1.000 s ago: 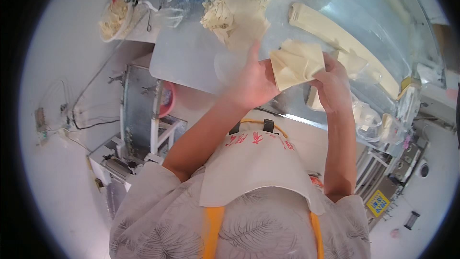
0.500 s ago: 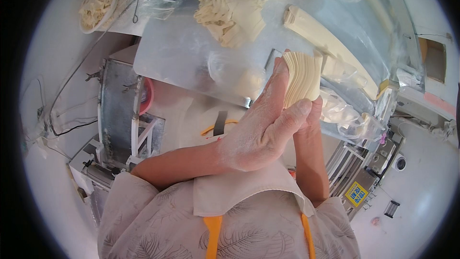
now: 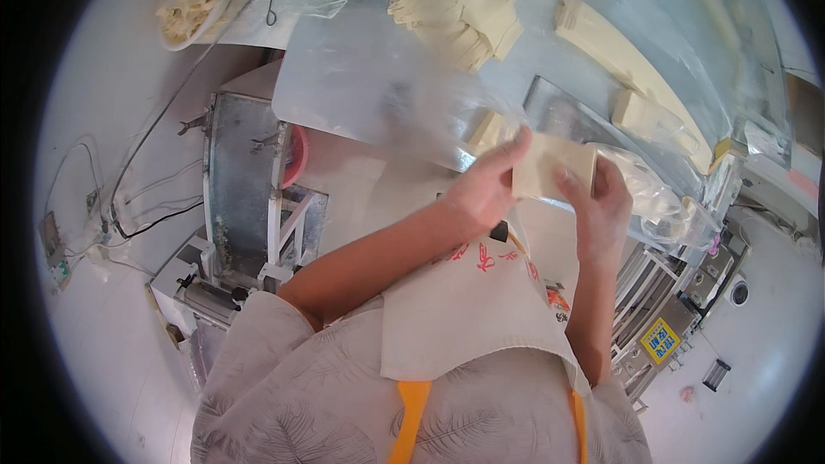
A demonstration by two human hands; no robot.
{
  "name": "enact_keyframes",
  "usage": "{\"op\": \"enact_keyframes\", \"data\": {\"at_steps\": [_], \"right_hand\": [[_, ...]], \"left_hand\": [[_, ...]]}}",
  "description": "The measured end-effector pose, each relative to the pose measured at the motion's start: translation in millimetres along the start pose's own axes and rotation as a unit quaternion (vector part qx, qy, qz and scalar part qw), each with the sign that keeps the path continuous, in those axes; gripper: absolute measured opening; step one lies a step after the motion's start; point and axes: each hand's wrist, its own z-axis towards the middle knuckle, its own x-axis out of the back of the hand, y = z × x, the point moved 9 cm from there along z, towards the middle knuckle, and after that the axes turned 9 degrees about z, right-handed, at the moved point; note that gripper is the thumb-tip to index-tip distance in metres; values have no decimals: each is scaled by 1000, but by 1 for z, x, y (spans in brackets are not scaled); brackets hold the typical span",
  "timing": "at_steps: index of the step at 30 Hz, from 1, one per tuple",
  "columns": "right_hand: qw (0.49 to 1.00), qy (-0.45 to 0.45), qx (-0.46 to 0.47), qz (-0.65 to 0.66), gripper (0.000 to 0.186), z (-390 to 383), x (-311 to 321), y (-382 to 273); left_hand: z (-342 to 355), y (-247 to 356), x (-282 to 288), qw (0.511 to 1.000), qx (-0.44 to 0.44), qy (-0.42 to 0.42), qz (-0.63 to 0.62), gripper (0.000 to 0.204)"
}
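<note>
A squared stack of pale dough wrappers (image 3: 550,167) is held in front of my chest, its flat top facing up. My left hand (image 3: 488,192) closes on its left side, with the thumb up along the edge. From the right, my right hand (image 3: 599,202) grips the stack, thumb on its face and fingers behind the right edge. Some of the fingers are hidden by the stack. Just beyond my left hand, another pale block of dough (image 3: 488,129) sits at the table's near edge, partly blurred.
On the metal table (image 3: 344,77) lie a heap of loose wrappers (image 3: 460,13), a long dough strip (image 3: 632,69), a shorter wrapper block (image 3: 644,112) and a plastic bag (image 3: 644,189). A bowl of dough scraps (image 3: 193,4) stands far left. A metal-topped stand (image 3: 245,163) is at left.
The stack has turned from fanned edges showing to a flat face up. My hands have moved apart to its two sides. The whole view has shifted, and flour haze hangs over the table.
</note>
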Motion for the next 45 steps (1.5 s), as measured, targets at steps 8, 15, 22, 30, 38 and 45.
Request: {"op": "enact_keyframes", "data": {"at_steps": [8,15,22,30,38,45], "right_hand": [[978,-185,-6,100,51,30,-42,12],[909,-360,208,-30,53,116,-134,-67],[858,-475,183,-73,56,129,-177,-41],[834,-520,80,-165,47,138,-152,63],[847,-325,323,-270,40,69,-116,-95],[762,-149,530,-340,50,-10,-133,-95]], "left_hand": [[-7,9,34,964,-146,122,187,50],[-3,120,24,888,-378,147,217,52],[13,94,102,818,-388,350,242,44],[28,-12,141,897,-302,296,131,59],[-50,54,41,725,-373,427,391,55],[-36,69,-39,900,-421,107,41,45]]}}
